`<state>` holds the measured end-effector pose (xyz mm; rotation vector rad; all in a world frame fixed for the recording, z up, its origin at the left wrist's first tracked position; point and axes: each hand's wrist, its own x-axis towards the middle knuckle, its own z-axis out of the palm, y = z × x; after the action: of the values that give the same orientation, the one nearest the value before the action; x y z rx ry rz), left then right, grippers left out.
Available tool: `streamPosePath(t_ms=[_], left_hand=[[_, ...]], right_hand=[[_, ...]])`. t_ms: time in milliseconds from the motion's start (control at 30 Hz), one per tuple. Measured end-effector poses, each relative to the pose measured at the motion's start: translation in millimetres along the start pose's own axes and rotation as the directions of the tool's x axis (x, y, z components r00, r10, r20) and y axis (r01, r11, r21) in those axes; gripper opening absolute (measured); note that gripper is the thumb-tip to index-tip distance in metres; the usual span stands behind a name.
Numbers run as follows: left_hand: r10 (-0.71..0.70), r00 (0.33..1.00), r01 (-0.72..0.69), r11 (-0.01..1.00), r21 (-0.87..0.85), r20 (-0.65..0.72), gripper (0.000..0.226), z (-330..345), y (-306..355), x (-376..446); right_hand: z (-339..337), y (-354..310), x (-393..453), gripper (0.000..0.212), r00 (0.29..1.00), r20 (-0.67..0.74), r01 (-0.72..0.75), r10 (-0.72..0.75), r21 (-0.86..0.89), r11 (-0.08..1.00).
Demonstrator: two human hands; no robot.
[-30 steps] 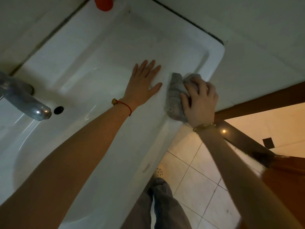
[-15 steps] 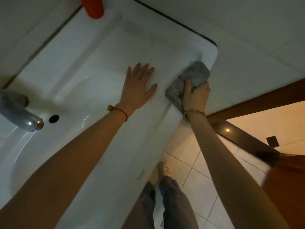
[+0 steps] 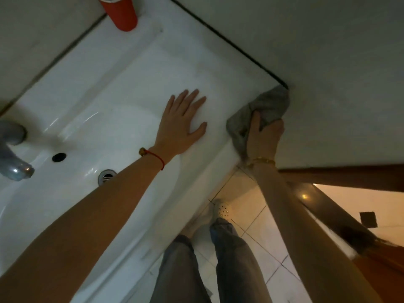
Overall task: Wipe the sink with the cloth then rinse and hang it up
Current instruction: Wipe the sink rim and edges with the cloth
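Observation:
The white ceramic sink (image 3: 140, 84) fills the left and middle of the view, with its drain (image 3: 106, 176) low in the basin. My left hand (image 3: 183, 121) lies flat with fingers spread on the sink's right shelf and holds nothing. My right hand (image 3: 263, 136) grips the grey cloth (image 3: 265, 106) and presses it against the sink's outer right edge, near the far corner by the wall. Part of the cloth hangs down under my palm.
A grey metal tap (image 3: 13, 154) sticks out at the left above an overflow hole (image 3: 58, 157). A red cup (image 3: 122, 14) stands on the sink's far rim. The grey wall (image 3: 328, 73) is right of the sink. Below are my legs (image 3: 218, 265), tiled floor and a dark doorsill (image 3: 328, 206).
My right hand has slid the cloth along the sink's right edge toward the far corner at the wall. My left hand has stayed flat on the shelf.

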<state>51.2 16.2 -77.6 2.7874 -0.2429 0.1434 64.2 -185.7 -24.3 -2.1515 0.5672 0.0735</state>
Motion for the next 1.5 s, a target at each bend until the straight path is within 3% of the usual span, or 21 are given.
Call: streamPosePath(t_ms=[167,300,467,600,867,1033,1133,1233,1400,1500], left_hand=[[-0.016,1.0,0.016,1.0,-0.008,0.017,0.061,0,0,1],[-0.017,1.0,0.017,1.0,0.004,0.018,0.061,2,0,0],[-0.017,1.0,0.017,1.0,0.019,0.018,0.061,1,0,0],[-0.019,1.0,0.019,1.0,0.011,0.021,0.061,-1,2,-1],[-0.028,0.995,0.03,0.999,-0.026,0.094,0.055,-19,12,-12],[-0.022,0.998,0.033,0.983,-0.179,0.062,0.048,-49,3,-83],[-0.004,0.994,0.029,0.973,-0.23,0.109,0.047,-61,-7,-138],[-0.002,0.992,0.04,0.953,-0.301,0.125,0.045,-70,-20,-195],[0.022,0.968,0.083,0.913,-0.4,0.251,0.044,-69,-34,-278],[0.054,0.953,0.119,0.839,-0.532,0.298,0.044,-64,-34,-308]], right_hand=[[14,14,-74,0.074,0.991,0.119,-0.059,0.061,-0.018,0.998],[8,17,-56,0.075,0.987,0.149,-0.059,0.057,0.009,0.998],[2,10,20,0.065,1.0,0.006,-0.03,0.029,0.12,0.992],[5,11,24,0.067,0.999,-0.033,-0.03,0.034,0.136,0.99],[19,30,-128,0.072,0.985,0.172,-0.022,0.0,0.124,0.992],[22,33,-134,0.064,0.976,0.217,-0.035,0.012,0.104,0.994],[23,22,-110,0.06,0.994,0.105,-0.022,0.017,0.038,0.999],[31,16,-125,0.063,0.999,-0.013,-0.035,0.037,0.1,0.994],[57,38,-227,0.055,0.998,0.065,-0.022,0.016,0.101,0.995],[70,57,-306,0.056,0.99,0.136,0.002,-0.025,0.168,0.986]])
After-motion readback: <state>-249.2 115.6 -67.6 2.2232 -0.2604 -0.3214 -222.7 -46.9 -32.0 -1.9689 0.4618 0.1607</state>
